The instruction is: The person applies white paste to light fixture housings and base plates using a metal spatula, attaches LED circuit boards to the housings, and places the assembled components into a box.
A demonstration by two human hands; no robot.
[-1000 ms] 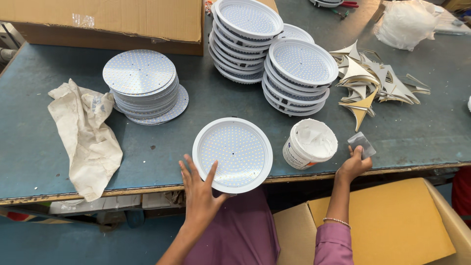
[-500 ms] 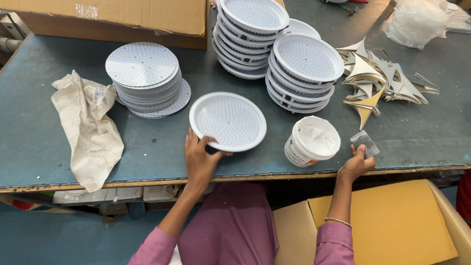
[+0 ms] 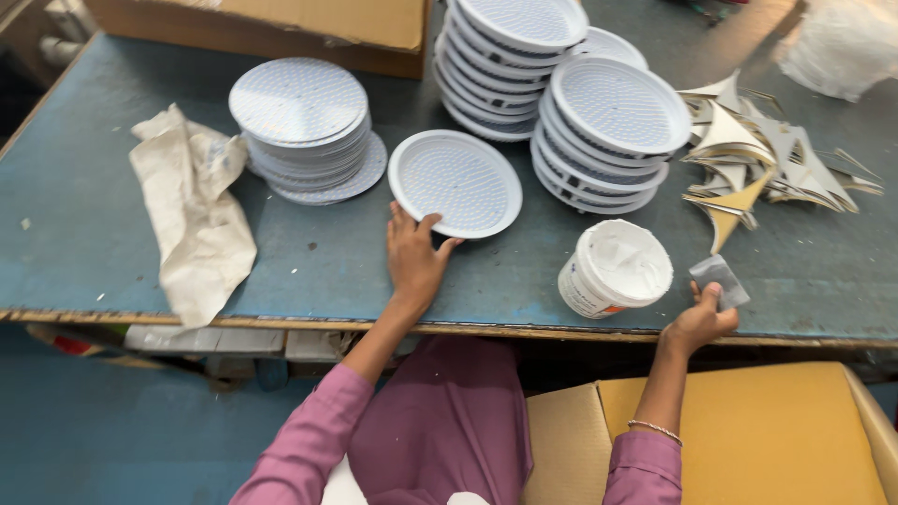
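The left hand (image 3: 414,262) lies spread, its grip wide, fingertips touching the near rim of a white round dish (image 3: 456,182) at its 1 o'clock. The right hand (image 3: 702,318) pinches a small grey pad (image 3: 720,281) near the desk (image 3: 84,234) front edge, beside a white tub (image 3: 615,268). Bare desk lies between the hands.

Blue-grey worktable (image 3: 94,243), surface scuffed, front edge worn to bare wood. Brown cardboard box (image 3: 281,28) along far edge, top left. Yellow-brown cardboard carton (image 3: 748,440) below table edge, lower right. Blue floor (image 3: 112,430) under table at left. Warm light patch on tabletop, upper right. Walls, windows out of view.
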